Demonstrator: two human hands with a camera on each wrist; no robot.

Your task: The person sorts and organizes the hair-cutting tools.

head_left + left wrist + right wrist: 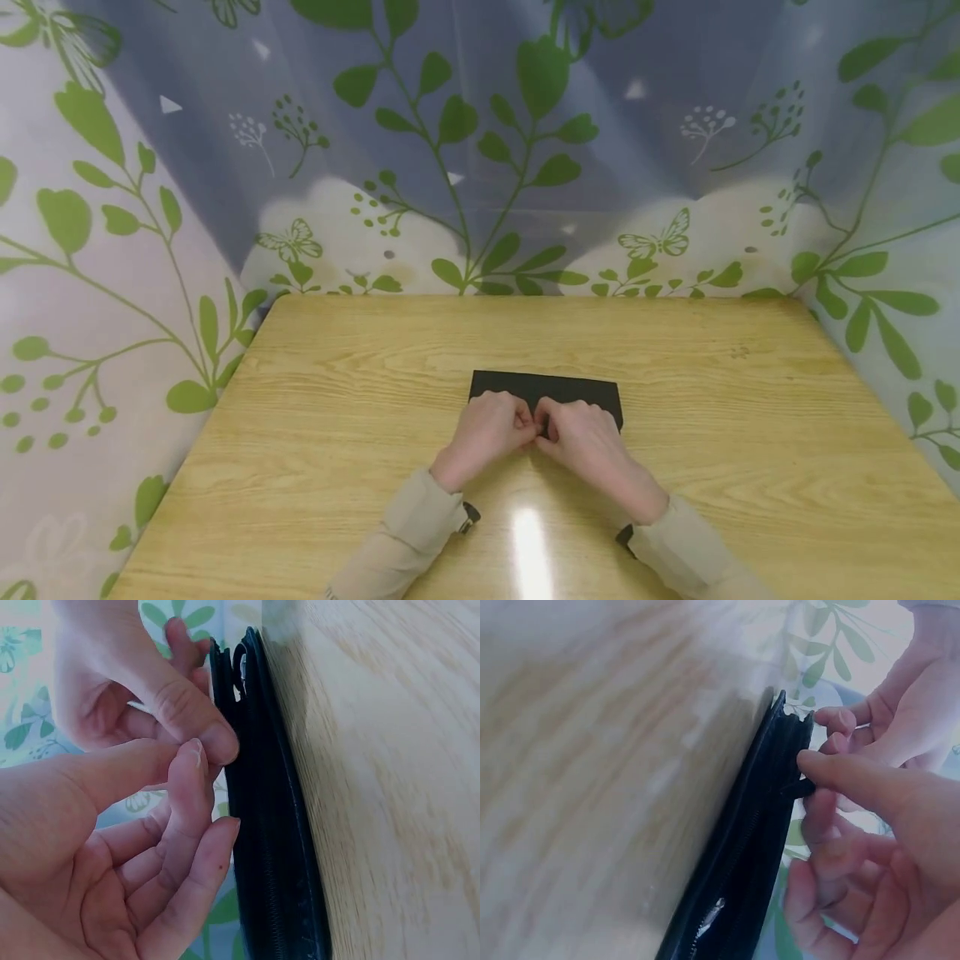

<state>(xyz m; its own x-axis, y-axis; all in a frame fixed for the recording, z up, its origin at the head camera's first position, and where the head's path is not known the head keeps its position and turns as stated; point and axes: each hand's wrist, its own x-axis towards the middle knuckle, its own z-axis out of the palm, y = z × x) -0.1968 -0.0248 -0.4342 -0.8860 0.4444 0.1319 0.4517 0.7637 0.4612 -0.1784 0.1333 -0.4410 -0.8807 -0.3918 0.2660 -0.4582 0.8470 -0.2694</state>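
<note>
A long black zip wallet lies on the table, with both hands close together at its near edge. In the right wrist view, my right hand pinches a small black tab between thumb and forefinger. My left hand has its thumb and forefinger brought together against the right thumb; I cannot tell what lies between them. Its other fingers are bent, one tip at the wallet's edge. Zipper teeth run along that edge. A silvery metal piece shows inside the gap toward the wallet's right end.
The wooden table reaches back to a curtain printed with leaves and butterflies, which also hangs on both sides. Light sleeves and dark wrist straps cover the forearms. A bright reflection lies on the wood between them.
</note>
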